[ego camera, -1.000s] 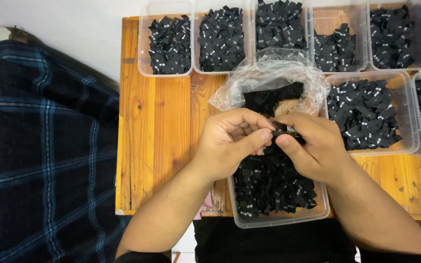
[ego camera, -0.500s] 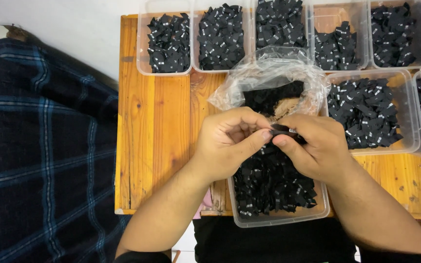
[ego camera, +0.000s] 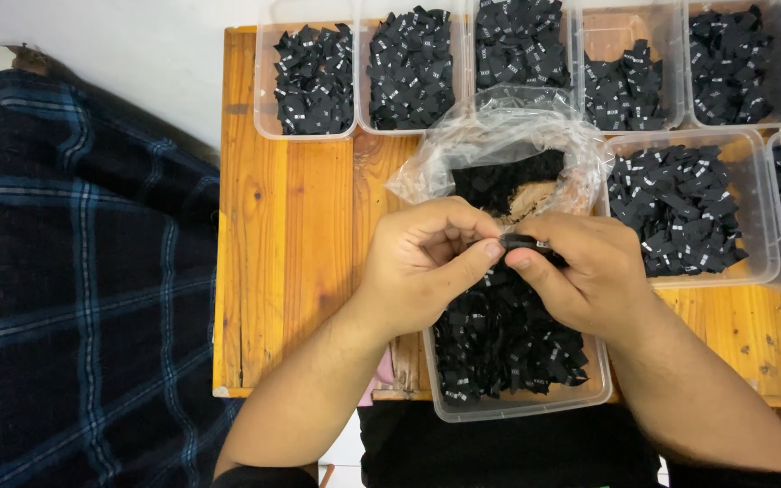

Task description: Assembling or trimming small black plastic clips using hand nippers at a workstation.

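1. A dark plaid cloth [ego camera: 74, 271] is spread at the far left, beside a wooden table [ego camera: 291, 271].
2. The left hand [ego camera: 422, 262] is curled, thumb and forefinger pressed together on a small stack of black labels [ego camera: 522, 242].
3. The stack is held between both hands, above a clear tub [ego camera: 517, 407] of loose labels and just before an open plastic bag [ego camera: 499, 149].
4. The right hand [ego camera: 589, 276] is closed on the stack's other end, thumb beneath.
5. The labels are judged light, soft and prone to slipping apart; an edge pinch is best.
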